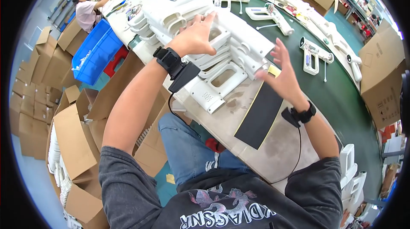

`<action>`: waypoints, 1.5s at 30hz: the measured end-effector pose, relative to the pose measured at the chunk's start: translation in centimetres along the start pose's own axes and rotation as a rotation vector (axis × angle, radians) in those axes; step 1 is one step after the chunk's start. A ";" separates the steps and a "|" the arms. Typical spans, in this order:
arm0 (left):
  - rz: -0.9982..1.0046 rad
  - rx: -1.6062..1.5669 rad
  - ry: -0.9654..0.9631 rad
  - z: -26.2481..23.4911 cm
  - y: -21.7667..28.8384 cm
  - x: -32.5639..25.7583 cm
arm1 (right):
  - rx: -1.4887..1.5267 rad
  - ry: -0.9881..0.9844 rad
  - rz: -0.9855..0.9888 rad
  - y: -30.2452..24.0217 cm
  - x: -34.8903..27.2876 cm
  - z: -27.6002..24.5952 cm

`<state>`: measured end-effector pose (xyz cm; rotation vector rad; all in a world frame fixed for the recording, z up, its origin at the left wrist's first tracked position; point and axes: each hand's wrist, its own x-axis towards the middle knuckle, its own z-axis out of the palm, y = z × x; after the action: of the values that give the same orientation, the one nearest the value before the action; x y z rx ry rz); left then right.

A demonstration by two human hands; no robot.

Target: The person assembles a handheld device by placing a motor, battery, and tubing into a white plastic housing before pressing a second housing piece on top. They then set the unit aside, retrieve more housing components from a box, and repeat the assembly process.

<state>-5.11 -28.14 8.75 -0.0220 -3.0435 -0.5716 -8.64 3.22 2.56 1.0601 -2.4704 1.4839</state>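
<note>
A tall stack of white plastic gun-shaped housings point(245, 36), with looped handles, lies on the grey worktable point(273, 152) in front of me. Over the stack's upper left side is my left hand point(196, 36), its fingers spread; whether it touches the top housing, I cannot tell. My right hand point(282, 75) is just off the stack's right end, thumb and fingers apart, holding nothing. The lowest housing point(209, 96) shows a handle opening and a patch of small holes. Beside the stack, below my right hand, a black strip point(260, 118) with yellow edges lies flat.
Beyond the table runs a green conveyor belt point(341, 96) bearing several white gun-shaped units point(316, 56) with wires. Open cardboard boxes point(77, 139) stand at my left, near a blue bin point(96, 51). Another person point(87, 9) works at the far left. More boxes point(382, 75) stand right.
</note>
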 end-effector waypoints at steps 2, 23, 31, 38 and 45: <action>0.008 -0.008 -0.009 0.2 0.4 0.0 | 0.042 -0.017 0.005 0.0 -0.8 1.0; -0.272 0.104 -0.085 0.3 1.6 1.1 | 0.005 -0.012 0.001 3.3 1.5 0.7; -0.178 0.129 0.141 0.0 1.9 -0.7 | -0.103 0.154 -0.133 0.7 0.8 -0.1; -0.020 -0.244 0.695 -4.3 -2.7 -16.1 | 0.081 -0.282 -0.286 -11.8 -3.1 -0.7; -1.018 -0.412 0.965 16.6 -25.5 -39.6 | 0.657 -1.169 0.061 -21.8 -0.2 27.7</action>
<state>33.15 -46.15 -17.81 1.3613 -1.7771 -0.8650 11.94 -25.31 4.17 2.5986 -2.5576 2.1851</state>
